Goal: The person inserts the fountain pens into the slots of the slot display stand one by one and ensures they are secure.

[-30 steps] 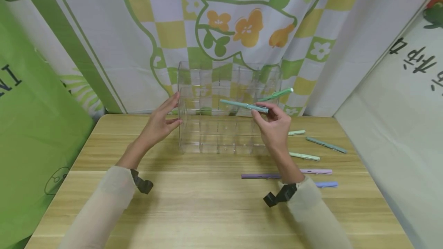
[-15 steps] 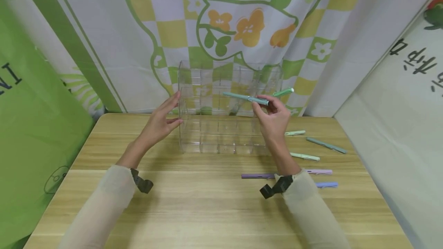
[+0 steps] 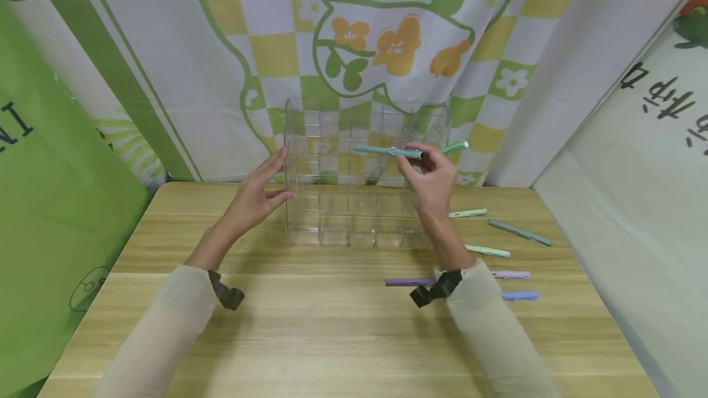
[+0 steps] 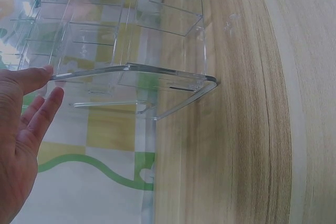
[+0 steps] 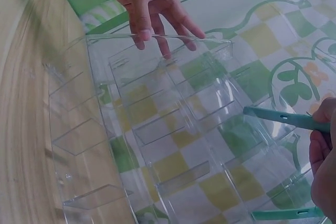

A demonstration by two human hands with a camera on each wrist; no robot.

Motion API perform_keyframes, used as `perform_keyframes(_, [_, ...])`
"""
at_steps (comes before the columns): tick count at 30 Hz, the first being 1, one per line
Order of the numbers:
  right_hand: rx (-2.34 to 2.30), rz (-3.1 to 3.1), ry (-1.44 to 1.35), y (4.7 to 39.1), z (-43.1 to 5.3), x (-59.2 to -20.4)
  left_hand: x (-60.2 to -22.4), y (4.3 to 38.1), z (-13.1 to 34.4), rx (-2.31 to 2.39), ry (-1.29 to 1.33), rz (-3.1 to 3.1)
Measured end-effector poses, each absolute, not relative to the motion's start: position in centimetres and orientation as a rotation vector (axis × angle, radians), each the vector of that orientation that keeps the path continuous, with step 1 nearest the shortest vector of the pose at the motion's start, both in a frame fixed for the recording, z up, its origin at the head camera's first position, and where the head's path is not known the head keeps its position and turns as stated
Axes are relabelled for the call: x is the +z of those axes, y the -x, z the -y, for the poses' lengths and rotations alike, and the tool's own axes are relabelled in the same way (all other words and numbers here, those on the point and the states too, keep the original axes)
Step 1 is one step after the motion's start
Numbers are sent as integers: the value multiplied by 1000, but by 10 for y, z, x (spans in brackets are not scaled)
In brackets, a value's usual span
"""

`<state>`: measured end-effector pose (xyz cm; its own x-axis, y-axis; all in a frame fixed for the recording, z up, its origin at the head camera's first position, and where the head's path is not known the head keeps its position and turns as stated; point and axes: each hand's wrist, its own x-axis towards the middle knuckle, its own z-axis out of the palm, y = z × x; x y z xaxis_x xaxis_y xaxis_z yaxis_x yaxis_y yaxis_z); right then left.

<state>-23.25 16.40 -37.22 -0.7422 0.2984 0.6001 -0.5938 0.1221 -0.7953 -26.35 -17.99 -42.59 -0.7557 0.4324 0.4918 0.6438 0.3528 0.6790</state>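
Note:
A clear rack (image 3: 362, 214) with several compartments stands upright at the back of the table. My left hand (image 3: 255, 192) touches its left side with spread, fairly straight fingers; in the left wrist view, fingertips (image 4: 56, 94) meet the clear side panel (image 4: 131, 69). My right hand (image 3: 433, 186) pinches a blue-green pen (image 3: 381, 150) near one end, roughly level before the upper rows. In the right wrist view, this pen's free tip (image 5: 262, 113) points toward the rack. A bright green pen (image 3: 456, 147) juts out at the rack's right, partly behind my right hand.
Right of the rack lie two pale green pens (image 3: 470, 213) (image 3: 489, 251) and a dark green pen (image 3: 520, 232). Nearer are a purple pen (image 3: 409, 282), a lilac pen (image 3: 511, 274) and a blue pen (image 3: 521, 295), partly behind the right forearm. A patterned curtain (image 3: 265, 66) hangs behind.
My right hand has risen and shifted slightly left with the blue-green pen, which now lies more level. My left hand stays at the rack's side.

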Motion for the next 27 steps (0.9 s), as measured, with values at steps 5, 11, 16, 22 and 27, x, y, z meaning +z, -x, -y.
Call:
perform_keyframes(5, [1698, 1754, -261, 238, -165, -372, -426, 263, 180, -1368, 968, 2393])
perform_keyframes(11, [1659, 1787, -245, 243, -165, -373, -426, 263, 180, -1359, 972, 2387])
perform_keyframes(16, [1657, 1807, -224, 244, -164, -377, -426, 264, 179, -1358, 977, 2377])
perform_keyframes(22, [1694, 1811, -213, 247, -159, -379, -425, 264, 178, -1367, 974, 2382])
perform_keyframes(27, [1711, 1833, -173, 249, -153, -379, -425, 262, 179, -1366, 958, 2390])
